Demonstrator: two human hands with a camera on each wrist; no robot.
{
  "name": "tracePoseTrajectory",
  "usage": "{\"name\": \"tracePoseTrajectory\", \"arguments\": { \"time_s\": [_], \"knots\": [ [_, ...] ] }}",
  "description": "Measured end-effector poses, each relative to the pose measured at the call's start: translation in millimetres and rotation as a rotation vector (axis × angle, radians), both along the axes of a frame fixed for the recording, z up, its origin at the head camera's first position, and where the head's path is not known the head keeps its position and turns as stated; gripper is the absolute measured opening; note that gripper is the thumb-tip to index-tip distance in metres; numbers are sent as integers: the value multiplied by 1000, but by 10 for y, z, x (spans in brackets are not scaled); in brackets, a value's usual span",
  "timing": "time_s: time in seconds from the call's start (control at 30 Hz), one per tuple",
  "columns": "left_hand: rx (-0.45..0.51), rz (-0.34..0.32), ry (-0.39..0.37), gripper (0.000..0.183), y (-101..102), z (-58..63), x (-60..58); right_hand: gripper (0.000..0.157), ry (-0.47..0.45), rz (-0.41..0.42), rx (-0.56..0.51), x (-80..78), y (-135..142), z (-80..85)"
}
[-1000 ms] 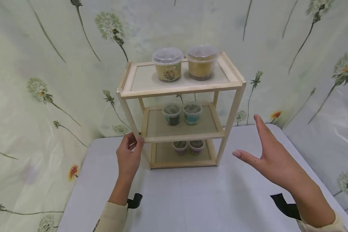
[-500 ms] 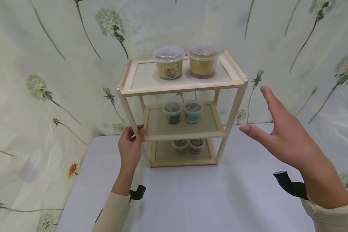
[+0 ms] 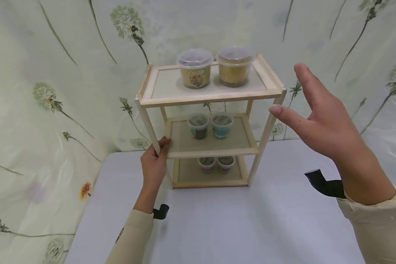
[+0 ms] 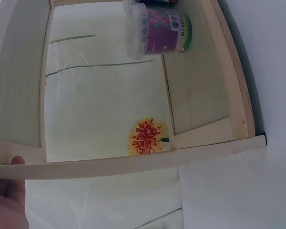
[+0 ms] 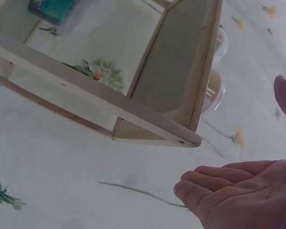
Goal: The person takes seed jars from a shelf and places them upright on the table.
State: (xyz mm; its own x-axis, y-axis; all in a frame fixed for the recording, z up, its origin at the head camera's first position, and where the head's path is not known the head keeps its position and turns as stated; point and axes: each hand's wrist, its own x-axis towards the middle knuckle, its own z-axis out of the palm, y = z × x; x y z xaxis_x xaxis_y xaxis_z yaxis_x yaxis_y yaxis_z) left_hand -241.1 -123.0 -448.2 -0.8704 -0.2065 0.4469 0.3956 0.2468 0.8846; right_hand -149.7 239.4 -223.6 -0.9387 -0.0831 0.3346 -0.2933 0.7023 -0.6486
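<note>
A three-tier wooden shelf (image 3: pixel 214 97) stands upright on the table. My left hand (image 3: pixel 154 167) grips its front left post at the middle tier, thumb in front; in the left wrist view only part of that hand (image 4: pixel 9 205) shows at the lower left. Raised beside the top right corner, my right hand (image 3: pixel 331 124) has straight fingers and thumb spread, holding nothing. Two lidded yellow tubs (image 3: pixel 195 75) sit on the top tier. The middle tier bears two smaller lidded teal cups (image 3: pixel 222 126), and two purple cups (image 3: pixel 206 165) stand on the bottom one, partly hidden by the middle tier.
A white-covered table (image 3: pixel 211 227) lies under the shelf. Close behind and at both sides hangs a curtain (image 3: pixel 66 161) printed with dandelions. Black wrist mounts (image 3: pixel 326 185) stick inward from both wrists.
My right hand has risen from beside the lower tiers to near the top tier. The left hand has slid slightly up the post. The shelf and containers keep their places.
</note>
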Motion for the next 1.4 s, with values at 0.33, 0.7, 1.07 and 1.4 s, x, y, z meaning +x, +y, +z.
{"name": "tracePoseTrajectory", "arguments": {
  "time_s": [0.33,0.7,1.07,1.4],
  "knots": [
    [-23,-23,12,21,36,-124,-16,85,38,80,-83,-290,-116,44],
    [-6,-52,7,22,100,104,180,89,4,72,-120,-538,-294,135],
    [41,-67,28,27,109,131,144,98,-44,24,-124,-669,-353,273],
    [29,-41,17,27,116,155,138,95,-22,55,-75,-800,-363,279]
  ]
}}
